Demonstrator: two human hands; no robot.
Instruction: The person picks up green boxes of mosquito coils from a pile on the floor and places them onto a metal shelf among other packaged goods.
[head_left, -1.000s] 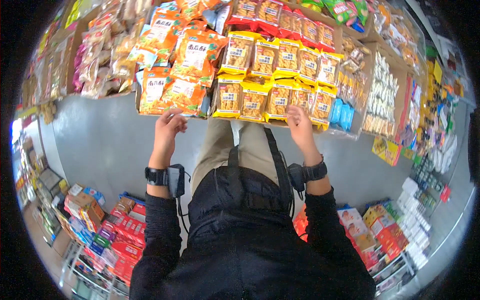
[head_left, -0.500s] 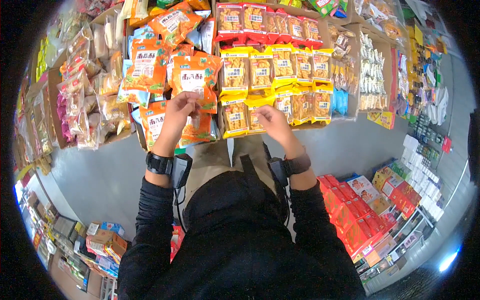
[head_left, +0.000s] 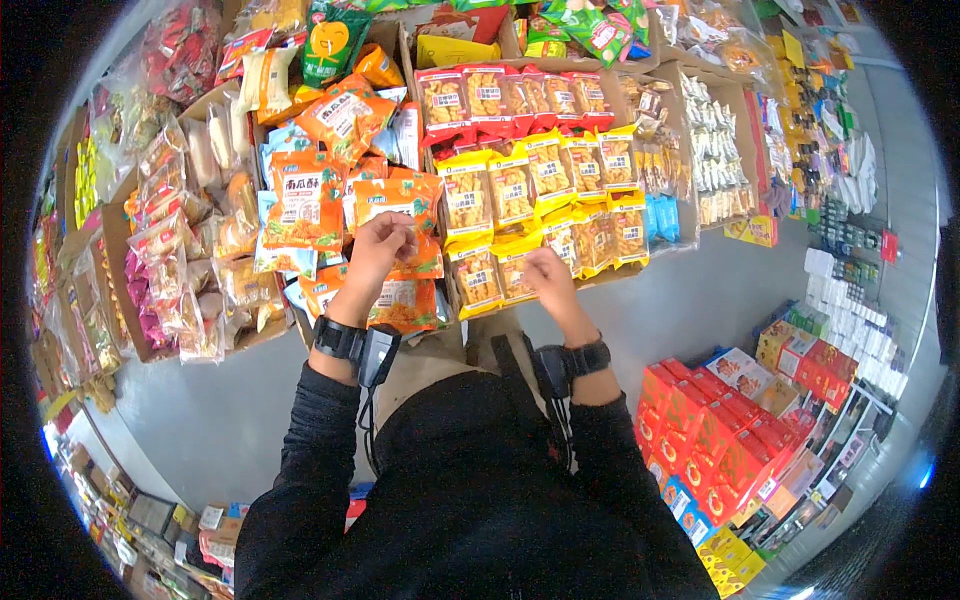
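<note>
An orange snack bag (head_left: 412, 193) lies beneath a person's left hand (head_left: 388, 243), beside yellow snack packets (head_left: 514, 195) near the right hand (head_left: 550, 280). The hands are apart, fingers curled; any grip is unclear. Red packets (head_left: 486, 95) line up beyond.

We see large dark characters printed over white on the orange snack bags (head_left: 304, 205). The yellow snack packets (head_left: 511, 177) also bear dark characters, on white labels (head_left: 514, 192). On the red snack packets (head_left: 484, 95), the smaller print is too blurred for us.
</note>
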